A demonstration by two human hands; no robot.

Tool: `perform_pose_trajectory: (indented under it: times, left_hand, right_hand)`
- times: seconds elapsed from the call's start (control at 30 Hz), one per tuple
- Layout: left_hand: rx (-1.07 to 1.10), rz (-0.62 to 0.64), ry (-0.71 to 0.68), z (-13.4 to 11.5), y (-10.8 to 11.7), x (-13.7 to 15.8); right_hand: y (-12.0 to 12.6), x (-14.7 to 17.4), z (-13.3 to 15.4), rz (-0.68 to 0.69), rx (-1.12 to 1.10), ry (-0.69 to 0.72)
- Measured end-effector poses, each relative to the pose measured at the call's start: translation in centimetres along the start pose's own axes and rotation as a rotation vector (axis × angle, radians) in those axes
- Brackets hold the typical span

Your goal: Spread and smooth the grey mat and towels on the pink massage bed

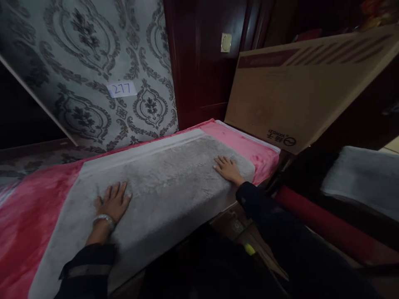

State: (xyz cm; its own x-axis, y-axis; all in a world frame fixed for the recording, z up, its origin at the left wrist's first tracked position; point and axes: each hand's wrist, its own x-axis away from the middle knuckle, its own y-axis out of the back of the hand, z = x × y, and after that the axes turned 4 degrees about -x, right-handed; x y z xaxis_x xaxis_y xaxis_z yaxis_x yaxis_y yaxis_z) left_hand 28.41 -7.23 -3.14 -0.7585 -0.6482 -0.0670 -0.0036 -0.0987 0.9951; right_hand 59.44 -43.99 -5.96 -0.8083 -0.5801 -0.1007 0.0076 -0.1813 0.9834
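A grey plush cloth [168, 178] lies spread over a long surface and hangs down its front side. Beneath it a pink-red plush cover [37, 203] shows at both ends and along the back. My left hand [114, 203], with a bracelet [104, 220] at its wrist, rests flat on the left part of the grey cloth, fingers spread. Toward the right end of the same cloth my right hand [227, 168] lies flat too, its fingers a little apart. Faint creases run across the pile between the hands.
A large cardboard box panel [280, 91] leans at the back right beside a dark red door [202, 62]. Patterned wallpaper [93, 50] carries a paper label [122, 89] reading 277. On the right sits a grey fuzzy seat or cushion [364, 178].
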Motion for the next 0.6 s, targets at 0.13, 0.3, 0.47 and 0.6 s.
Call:
perform_pose_trajectory:
  times: [0.13, 0.3, 0.47, 0.6]
  left_hand:
    - [0.009, 0.043, -0.004, 0.3, -0.1, 0.3]
    - [0.004, 0.046, 0.023, 1.7, -0.5, 3.7]
    - [-0.036, 0.015, 0.14, 3.7, -0.6, 10.0]
    - [-0.048, -0.07, 0.175, 5.3, -0.9, 14.8]
  right_hand:
    - [0.7, 1.3, -4.1, -0.051, 0.038, -0.124]
    - [0.5, 3.1, -7.0, -0.091, 0.046, -0.184]
    - [-0.8, 4.3, -8.7, -0.157, -0.009, -0.188]
    - [-2.1, 4.3, -10.6, -0.254, -0.093, -0.1]
